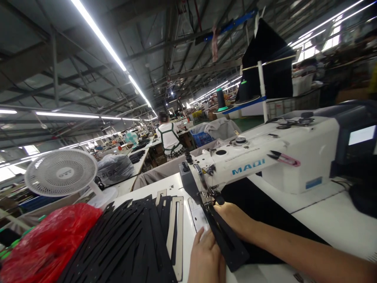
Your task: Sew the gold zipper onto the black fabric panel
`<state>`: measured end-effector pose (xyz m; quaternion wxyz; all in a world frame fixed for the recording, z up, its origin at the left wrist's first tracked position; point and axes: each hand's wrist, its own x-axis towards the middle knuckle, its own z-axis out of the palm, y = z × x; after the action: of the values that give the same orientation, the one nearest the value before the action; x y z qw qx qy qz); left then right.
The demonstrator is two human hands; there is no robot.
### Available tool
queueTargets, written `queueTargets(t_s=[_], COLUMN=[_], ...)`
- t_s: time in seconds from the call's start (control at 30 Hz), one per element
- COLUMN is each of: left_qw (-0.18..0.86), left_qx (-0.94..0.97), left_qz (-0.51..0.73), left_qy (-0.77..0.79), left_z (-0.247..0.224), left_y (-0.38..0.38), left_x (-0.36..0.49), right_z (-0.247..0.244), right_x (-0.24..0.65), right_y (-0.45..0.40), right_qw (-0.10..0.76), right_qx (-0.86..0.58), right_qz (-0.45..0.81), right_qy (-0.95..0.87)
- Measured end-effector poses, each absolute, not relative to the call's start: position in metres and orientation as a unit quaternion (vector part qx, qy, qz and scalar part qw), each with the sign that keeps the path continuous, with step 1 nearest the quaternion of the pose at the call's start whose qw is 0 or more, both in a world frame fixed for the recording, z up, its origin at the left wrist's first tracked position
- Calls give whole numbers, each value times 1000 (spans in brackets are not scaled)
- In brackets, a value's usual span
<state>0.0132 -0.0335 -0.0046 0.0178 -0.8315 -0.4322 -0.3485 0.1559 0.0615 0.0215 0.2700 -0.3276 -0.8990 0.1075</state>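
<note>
A slotted black strip lies under the needle area of a white sewing machine, its near end angled toward me. My left hand rests along the strip's left edge, fingers stretched forward over the machine bed. On the other side, my right hand grips the strip close to the presser foot; its fingertips are partly hidden. A wide black cloth lies beneath my right forearm. Left of my hands is a heap of black slotted strips, with beige slotted pieces beside it.
A red plastic bag and a white fan stand at the left. Pink-handled thread snips sit against the machine's arm. Thread cones stand behind it. A person in white works farther back.
</note>
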Motion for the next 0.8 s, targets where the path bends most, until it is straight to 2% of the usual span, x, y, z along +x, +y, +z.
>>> queueTargets(t_s=[0.17,0.3,0.53,0.67,0.8], left_qw=[4,-48,-29,-26,27], left_qx=[-835,-834,-846,-823,-761], left_qz=[-362,-309,-240,-273,-322], left_qy=[-415,-454,-475,-498,-563], left_z=[-1,8,17,18,16], left_y=[-33,-39,-42,-45,-48], left_x=[18,18,22,24,19], right_z=[14,12,-1,-3,10], right_x=[158,161,148,139,155], right_y=[72,76,94,106,74], right_qw=[293,302,326,345,359], right_qx=[-363,-357,-450,-499,-448], right_qz=[154,204,210,222,225], right_qy=[-871,-860,-805,-763,-787])
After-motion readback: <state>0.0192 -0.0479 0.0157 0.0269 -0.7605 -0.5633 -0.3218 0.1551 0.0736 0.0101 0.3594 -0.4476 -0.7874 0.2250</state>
